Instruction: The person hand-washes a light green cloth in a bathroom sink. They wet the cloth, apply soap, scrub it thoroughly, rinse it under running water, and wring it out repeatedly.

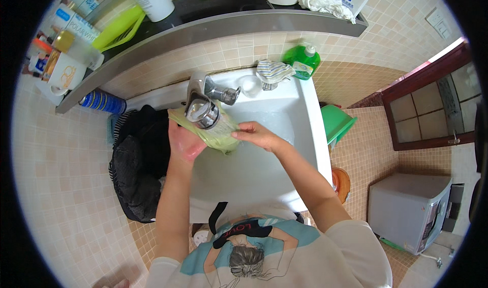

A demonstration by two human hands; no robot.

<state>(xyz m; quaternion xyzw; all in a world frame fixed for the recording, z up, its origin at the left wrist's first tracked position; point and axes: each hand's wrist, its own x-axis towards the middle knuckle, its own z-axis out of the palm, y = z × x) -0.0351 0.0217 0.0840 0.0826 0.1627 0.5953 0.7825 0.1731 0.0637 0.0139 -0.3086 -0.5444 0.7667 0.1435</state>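
Note:
A wet, pale green cloth (225, 133) is spread between my hands just below the chrome faucet (206, 114), with water running onto it. My left hand (185, 141) is palm up under the cloth's left side, its fingers hidden by the cloth and faucet. The thumb and fingers of my right hand (256, 134) pinch the cloth's right edge. Beneath them is the white sink basin (255, 177), which holds cloudy water. A small clear dish (251, 85), a striped cloth (274, 72) and a green soap bottle (303, 62) stand along the sink's back rim.
Dark clothes (139, 166) lie heaped left of the basin. A shelf (213, 26) with bottles, a cup and a green basket crosses above the sink. A blue can (103, 101) is at the back left. On the right are a green plastic container (337, 124) and a white appliance (404, 208).

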